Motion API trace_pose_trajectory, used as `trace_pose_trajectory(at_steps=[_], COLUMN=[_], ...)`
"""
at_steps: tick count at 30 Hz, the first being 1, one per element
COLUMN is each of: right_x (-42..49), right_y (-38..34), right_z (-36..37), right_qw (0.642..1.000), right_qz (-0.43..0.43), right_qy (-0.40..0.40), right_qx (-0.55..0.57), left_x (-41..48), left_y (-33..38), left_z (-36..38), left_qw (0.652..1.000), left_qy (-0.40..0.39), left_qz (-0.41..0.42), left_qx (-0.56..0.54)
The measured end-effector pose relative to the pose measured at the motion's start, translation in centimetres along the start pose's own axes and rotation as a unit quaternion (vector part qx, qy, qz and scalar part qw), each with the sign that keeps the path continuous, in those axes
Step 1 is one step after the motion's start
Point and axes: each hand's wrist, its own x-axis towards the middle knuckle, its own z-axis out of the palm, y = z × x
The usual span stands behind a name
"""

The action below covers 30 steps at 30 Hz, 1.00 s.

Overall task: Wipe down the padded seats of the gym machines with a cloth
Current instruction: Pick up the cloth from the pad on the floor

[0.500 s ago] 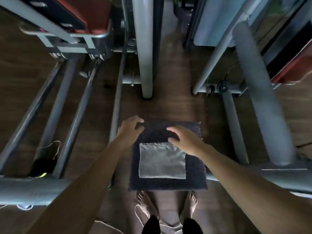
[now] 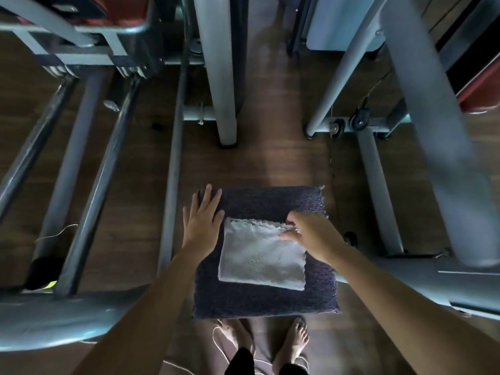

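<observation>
A folded white cloth (image 2: 259, 258) lies on a dark purple square pad (image 2: 265, 301) in front of me. My left hand (image 2: 203, 220) lies flat with straight fingers on the pad's far left corner, just left of the cloth. My right hand (image 2: 311, 234) reaches over the cloth's far right corner, and its fingertips pinch the cloth's frayed edge there. Red padded seats show at the top left (image 2: 121, 9) and at the right edge (image 2: 481, 96).
Grey steel machine frames surround the pad: rails (image 2: 89, 171) on the left, an upright post (image 2: 216, 71) ahead, a thick tube (image 2: 438, 147) on the right. Low crossbars (image 2: 54, 318) run at both sides. The floor (image 2: 284, 131) is brown wood. My bare feet (image 2: 295, 339) stand behind the pad.
My left hand has flattened from a curled grip on the pad's corner. My right hand has pulled back from the pad's far part onto the cloth's far right corner.
</observation>
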Motion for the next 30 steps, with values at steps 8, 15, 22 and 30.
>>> trace_pose_trajectory(at_steps=[8,15,22,30], right_x=[-1.0,-0.6,-1.0,-0.4], right_y=[3.9,-1.2,1.0,-0.1], right_z=[-0.6,6.5,7.2,6.0], right_qw=[0.996,0.996,0.979,0.975], right_qz=[0.016,-0.004,-0.116,-0.101], right_qy=[0.087,0.083,0.152,0.195], right_qx=[-0.013,-0.015,-0.076,-0.043], left_x=[-2.4,-2.3,-2.2,-2.2], left_y=[0.9,0.9,0.5,0.1], left_z=[2.9,3.9,3.8,3.2], left_qw=[0.994,0.984,0.984,0.987], left_qy=[0.089,0.139,0.127,0.141], left_qz=[-0.021,0.008,0.044,0.042], left_qx=[0.064,0.109,0.113,0.062])
